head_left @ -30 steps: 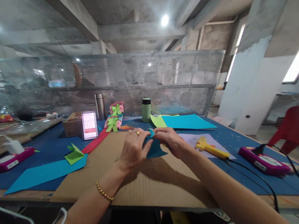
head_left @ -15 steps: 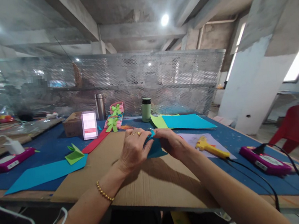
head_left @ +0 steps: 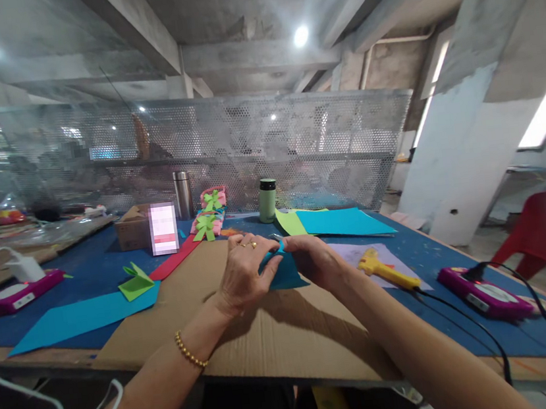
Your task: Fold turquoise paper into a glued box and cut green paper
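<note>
Now, compared with one second ago, the right hand (head_left: 317, 260) has turned, its fingers going behind the blue piece (head_left: 288, 275) (the tips are hidden; I cannot tell their grip). The left hand (head_left: 246, 271) pinches this piece above the cardboard (head_left: 192, 320), at centre; far stands a perforated screen (head_left: 226, 144).

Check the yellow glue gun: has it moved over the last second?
No. The yellow glue gun lies on the lilac sheet, with no visible shift in any direction against the magenta power strip.
</note>
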`<state>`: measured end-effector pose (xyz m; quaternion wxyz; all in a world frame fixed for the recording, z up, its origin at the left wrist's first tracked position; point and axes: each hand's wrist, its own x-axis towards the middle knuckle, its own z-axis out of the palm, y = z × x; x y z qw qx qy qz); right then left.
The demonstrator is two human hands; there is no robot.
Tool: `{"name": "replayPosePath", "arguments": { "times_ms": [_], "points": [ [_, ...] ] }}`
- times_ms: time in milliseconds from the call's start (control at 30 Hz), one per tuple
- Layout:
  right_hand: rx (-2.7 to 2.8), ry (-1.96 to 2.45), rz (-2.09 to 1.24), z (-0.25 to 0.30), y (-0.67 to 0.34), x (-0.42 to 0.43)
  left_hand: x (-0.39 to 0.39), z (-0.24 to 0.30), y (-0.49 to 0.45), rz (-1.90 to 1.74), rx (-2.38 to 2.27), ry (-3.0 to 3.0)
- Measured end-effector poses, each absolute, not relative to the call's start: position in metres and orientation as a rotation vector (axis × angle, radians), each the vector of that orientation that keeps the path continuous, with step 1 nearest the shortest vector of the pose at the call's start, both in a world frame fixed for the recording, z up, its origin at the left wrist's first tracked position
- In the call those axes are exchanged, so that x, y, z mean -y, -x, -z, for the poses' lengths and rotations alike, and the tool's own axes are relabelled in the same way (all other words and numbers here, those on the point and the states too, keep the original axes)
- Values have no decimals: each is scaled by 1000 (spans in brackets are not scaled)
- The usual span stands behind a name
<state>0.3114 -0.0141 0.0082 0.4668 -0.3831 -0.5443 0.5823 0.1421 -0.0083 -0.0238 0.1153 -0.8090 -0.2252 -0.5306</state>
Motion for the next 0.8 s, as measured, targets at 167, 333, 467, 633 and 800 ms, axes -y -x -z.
{"name": "replayPosePath", "arguments": {
  "times_ms": [167,333,467,633,800],
  "points": [
    [1320,924,-1422,-6,-316,11,5,23,-141,1671,714,2397],
    [1285,889,-1496,-10,-318,12,2,23,-140,1740,781,2431],
    [1297,886,-1504,-10,-322,11,0,23,-140,1764,775,2453],
    [1347,878,-1506,-8,-325,9,-2,24,-140,1775,758,2455],
    [1323,837,-1543,-10,-325,9,0,22,-139,1745,812,2461]
  ]
}}
